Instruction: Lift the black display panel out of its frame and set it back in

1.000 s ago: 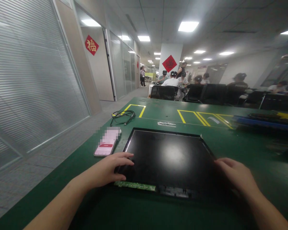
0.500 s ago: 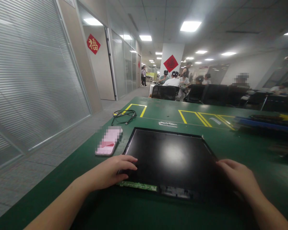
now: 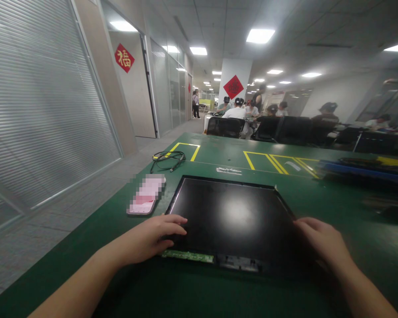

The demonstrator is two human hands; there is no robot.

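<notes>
A black LCD panel (image 3: 215,207) lies face up on the green table, with a light reflected in its glossy screen. Along its near edge a strip of green circuit board (image 3: 189,256) is exposed. My left hand (image 3: 161,234) rests over the panel's left edge, its fingers apart on the screen. At the opposite edge, my right hand (image 3: 318,234) grips the panel's frame, fingers together; the undersides of those fingers are hidden. Just beyond my left hand lies a phone (image 3: 146,194) with a pink screen.
A coiled black cable (image 3: 168,160) lies past the phone. Yellow tape (image 3: 194,153) marks the green table (image 3: 212,154). At the right are a blurred blue item (image 3: 361,172) and dark parts. Black chairs (image 3: 225,126) and several people sit beyond the far edge.
The whole view has shifted slightly, so everything appears a little further left. Both hands keep their places on the panel, which has not visibly moved on the table.
</notes>
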